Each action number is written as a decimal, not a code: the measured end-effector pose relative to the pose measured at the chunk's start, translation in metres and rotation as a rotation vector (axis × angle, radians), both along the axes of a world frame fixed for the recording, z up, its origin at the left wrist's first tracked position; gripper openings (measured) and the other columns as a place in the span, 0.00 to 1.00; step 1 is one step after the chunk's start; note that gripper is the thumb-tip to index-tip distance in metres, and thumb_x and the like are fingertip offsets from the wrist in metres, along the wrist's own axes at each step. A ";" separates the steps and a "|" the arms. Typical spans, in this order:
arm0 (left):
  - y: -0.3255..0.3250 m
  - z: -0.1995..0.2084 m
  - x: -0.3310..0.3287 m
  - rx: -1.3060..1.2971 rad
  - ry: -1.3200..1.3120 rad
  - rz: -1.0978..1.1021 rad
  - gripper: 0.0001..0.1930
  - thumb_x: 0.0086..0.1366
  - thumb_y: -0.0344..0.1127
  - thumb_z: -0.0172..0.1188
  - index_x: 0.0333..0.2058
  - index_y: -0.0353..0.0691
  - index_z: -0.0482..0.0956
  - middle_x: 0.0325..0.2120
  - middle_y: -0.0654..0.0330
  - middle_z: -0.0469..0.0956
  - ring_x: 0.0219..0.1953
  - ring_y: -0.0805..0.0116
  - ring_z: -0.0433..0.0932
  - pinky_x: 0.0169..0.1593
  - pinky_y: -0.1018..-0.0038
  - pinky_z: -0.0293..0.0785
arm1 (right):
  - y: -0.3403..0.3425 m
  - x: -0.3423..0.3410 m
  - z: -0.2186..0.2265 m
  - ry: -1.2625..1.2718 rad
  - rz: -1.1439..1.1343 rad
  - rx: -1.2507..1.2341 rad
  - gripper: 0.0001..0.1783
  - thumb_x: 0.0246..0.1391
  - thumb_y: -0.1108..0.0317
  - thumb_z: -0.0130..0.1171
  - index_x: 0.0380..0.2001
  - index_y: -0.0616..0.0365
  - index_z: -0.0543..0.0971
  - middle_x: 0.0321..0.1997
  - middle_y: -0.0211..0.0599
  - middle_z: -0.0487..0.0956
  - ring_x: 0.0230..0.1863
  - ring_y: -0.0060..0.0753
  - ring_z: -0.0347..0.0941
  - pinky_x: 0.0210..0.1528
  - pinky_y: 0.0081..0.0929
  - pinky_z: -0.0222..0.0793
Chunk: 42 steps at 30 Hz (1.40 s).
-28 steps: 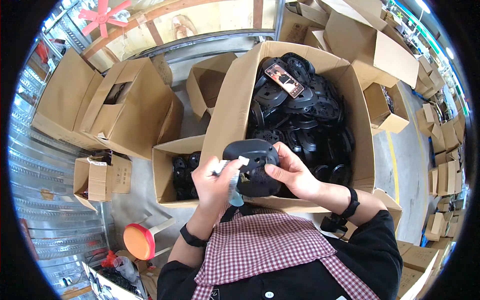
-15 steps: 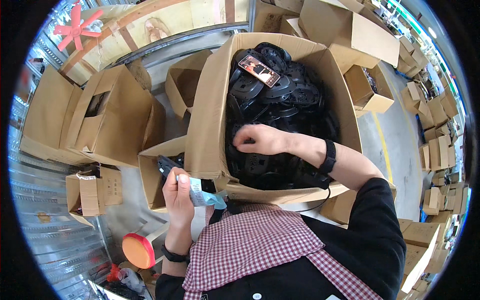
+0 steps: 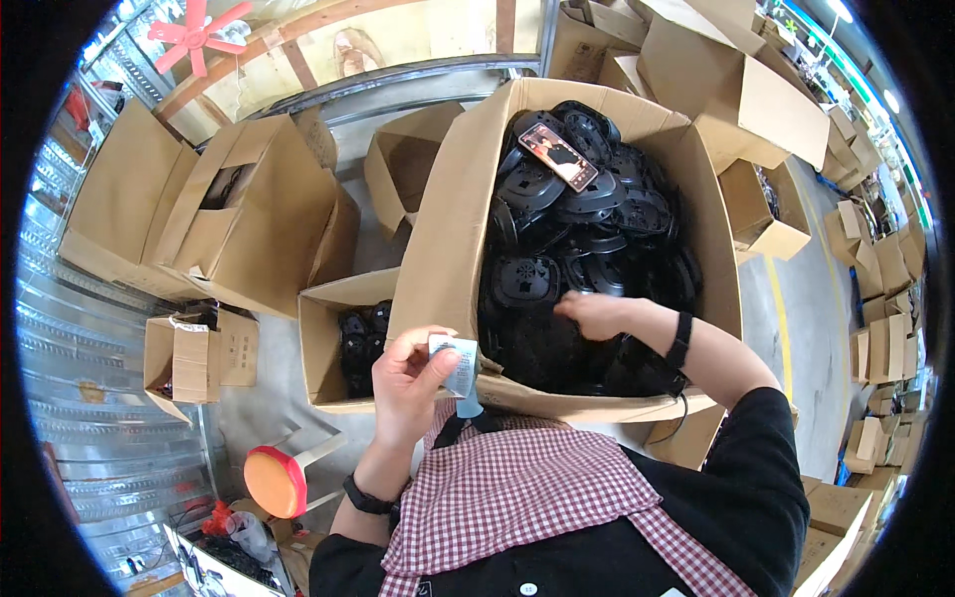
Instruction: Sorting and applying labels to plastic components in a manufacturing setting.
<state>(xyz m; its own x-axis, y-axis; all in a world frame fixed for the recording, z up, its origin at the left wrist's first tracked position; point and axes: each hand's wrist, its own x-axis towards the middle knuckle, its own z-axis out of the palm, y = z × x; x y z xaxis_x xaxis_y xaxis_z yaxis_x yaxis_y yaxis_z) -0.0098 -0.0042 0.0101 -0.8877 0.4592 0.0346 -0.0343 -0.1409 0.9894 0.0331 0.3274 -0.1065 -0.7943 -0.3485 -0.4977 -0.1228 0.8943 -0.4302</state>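
My left hand (image 3: 406, 383) is raised in front of the large box's near left corner. Its thumb and fingers are closed on a strip of labels (image 3: 455, 364), white with print and with a pale blue tail (image 3: 470, 402) hanging below. My right hand (image 3: 597, 315) is inside the large cardboard box (image 3: 438, 224), low over the black plastic parts (image 3: 525, 281). Its fingers are drawn together, pointing left; whether anything is between them is hidden. A phone (image 3: 558, 156) with a lit screen lies on the heaped parts at the far end.
A smaller box (image 3: 323, 348) with black parts stands left of the large one. Beyond it are an open carton (image 3: 398, 164) and tall cartons (image 3: 244, 224). A round orange-and-red stool (image 3: 276, 483) is at lower left. Stacked cartons (image 3: 870, 298) line the right side.
My left hand has moved right, away from the smaller box, and the black piece beside its fingers no longer shows there. My right hand has shifted right and nearer within the box. The view has shifted.
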 end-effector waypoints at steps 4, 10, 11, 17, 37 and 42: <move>0.002 -0.006 -0.001 0.032 0.025 0.013 0.07 0.63 0.29 0.62 0.38 0.32 0.78 0.31 0.62 0.80 0.31 0.79 0.76 0.36 0.82 0.73 | 0.002 -0.005 0.069 0.319 -0.294 -0.096 0.28 0.41 0.83 0.54 0.51 0.61 0.71 0.48 0.48 0.69 0.48 0.49 0.72 0.52 0.35 0.71; 0.009 -0.004 0.000 -0.007 -0.025 -0.039 0.06 0.63 0.28 0.61 0.36 0.32 0.79 0.29 0.62 0.80 0.30 0.80 0.76 0.34 0.82 0.73 | -0.008 -0.005 0.090 0.519 -0.586 -0.375 0.18 0.45 0.73 0.67 0.41 0.59 0.74 0.25 0.29 0.73 0.26 0.26 0.73 0.31 0.23 0.71; 0.010 -0.004 0.000 -0.044 -0.023 -0.043 0.06 0.63 0.29 0.62 0.36 0.33 0.79 0.28 0.63 0.80 0.29 0.81 0.76 0.33 0.83 0.72 | -0.012 -0.004 0.088 0.520 -0.581 -0.376 0.18 0.45 0.73 0.67 0.41 0.59 0.74 0.25 0.29 0.73 0.26 0.26 0.73 0.31 0.23 0.71; 0.011 0.000 -0.003 -0.202 0.040 -0.055 0.04 0.61 0.27 0.63 0.33 0.32 0.79 0.26 0.62 0.80 0.27 0.80 0.76 0.32 0.81 0.72 | -0.033 0.010 0.093 0.096 -1.090 -1.248 0.14 0.57 0.58 0.62 0.35 0.55 0.72 0.20 0.22 0.69 0.18 0.15 0.65 0.24 0.16 0.70; 0.047 0.003 0.003 -0.333 0.529 0.070 0.11 0.54 0.38 0.69 0.24 0.37 0.80 0.16 0.58 0.74 0.18 0.66 0.72 0.23 0.73 0.65 | -0.120 0.026 0.149 -0.047 -1.086 -1.373 0.17 0.60 0.52 0.57 0.32 0.54 0.69 0.12 0.21 0.65 0.10 0.13 0.57 0.15 0.14 0.62; 0.040 -0.002 -0.003 -0.458 0.487 0.183 0.17 0.53 0.38 0.72 0.17 0.35 0.74 0.12 0.60 0.70 0.13 0.74 0.65 0.19 0.76 0.60 | -0.122 0.026 0.152 -0.022 -1.098 -1.406 0.15 0.61 0.54 0.56 0.32 0.54 0.69 0.11 0.21 0.64 0.09 0.12 0.56 0.14 0.14 0.62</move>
